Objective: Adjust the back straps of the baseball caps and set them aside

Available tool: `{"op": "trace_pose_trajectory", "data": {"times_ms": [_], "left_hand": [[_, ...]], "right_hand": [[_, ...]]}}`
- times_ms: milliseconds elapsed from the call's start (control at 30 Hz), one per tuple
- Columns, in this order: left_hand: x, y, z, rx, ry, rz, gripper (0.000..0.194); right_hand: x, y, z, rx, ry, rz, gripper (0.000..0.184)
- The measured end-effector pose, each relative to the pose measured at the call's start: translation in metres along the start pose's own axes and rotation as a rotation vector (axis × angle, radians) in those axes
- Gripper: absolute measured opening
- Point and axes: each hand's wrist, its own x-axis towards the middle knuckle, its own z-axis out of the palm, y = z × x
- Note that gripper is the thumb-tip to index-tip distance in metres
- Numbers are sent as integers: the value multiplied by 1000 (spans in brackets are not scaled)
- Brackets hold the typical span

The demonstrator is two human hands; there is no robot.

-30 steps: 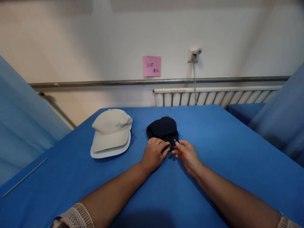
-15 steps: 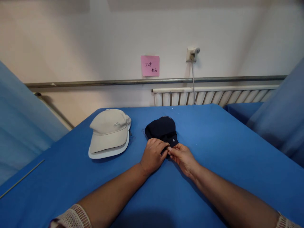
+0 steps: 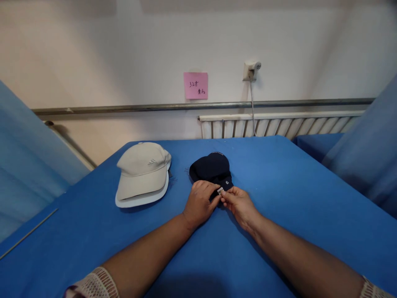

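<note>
A dark navy cap (image 3: 211, 167) lies on the blue-covered table, its back strap turned toward me. My left hand (image 3: 201, 203) is closed on the near left part of the strap. Fingers of my right hand (image 3: 240, 205) pinch the strap's other side, just below a small light emblem. Between my fingertips shows a small metal buckle (image 3: 220, 191). The lower part of the strap is hidden by my hands. To the left, a beige cap (image 3: 142, 165) rests on top of a whitish cap (image 3: 147, 202), of which mostly the brim shows.
The blue table cover (image 3: 294, 215) reaches to the wall. A thin stick (image 3: 29, 234) lies at the left edge. Behind are a metal rail (image 3: 139, 108), a radiator (image 3: 279, 126), a plugged-in socket (image 3: 249, 71) and a pink note (image 3: 196, 85). Blue curtains (image 3: 27, 161) hang on both sides.
The right hand's fingertips have shifted slightly to the right, and the metal buckle now shows between the hands. The left hand and the caps have stayed in place.
</note>
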Motion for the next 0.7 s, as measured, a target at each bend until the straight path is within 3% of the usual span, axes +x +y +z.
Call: {"op": "trace_pose_trajectory", "data": {"times_ms": [333,600,700], "left_hand": [[1,2,-2,-2,14,-11,17],[0,1,-3,-2,5,-28,15],[0,2,-3,-6,-16,-30,15]], "right_hand": [[1,1,-2,-91,-14,-89,31],[8,-10,-9,328,19,102,22],[11,-14,-11,367,9,105,22]]}}
